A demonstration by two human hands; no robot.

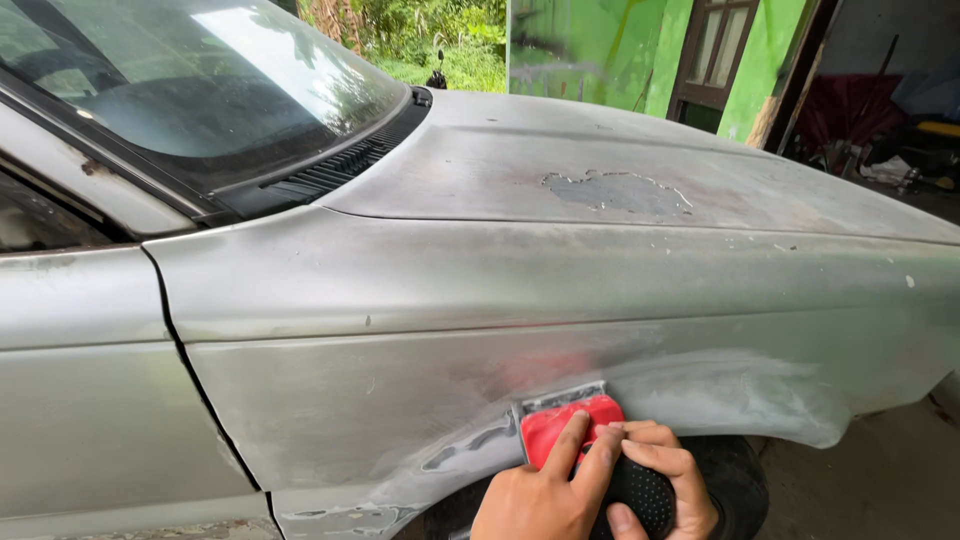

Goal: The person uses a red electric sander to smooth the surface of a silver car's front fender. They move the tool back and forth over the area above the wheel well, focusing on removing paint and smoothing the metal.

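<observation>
Both hands, left hand and right hand, grip closed on a red sanding block against the fender, apparently risk gouging its wheel-arch edge if tilted.

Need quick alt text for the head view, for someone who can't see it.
Both hands, left hand and right hand, press a red sanding block against a silver car's front fender above the wheel. The hood shows peeled paint.

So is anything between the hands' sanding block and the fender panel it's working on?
Nothing visible. The red sanding block lies flat against the silver fender above the wheel arch, with the left hand and right hand pressed on its back; their fingers stay behind it.
</observation>
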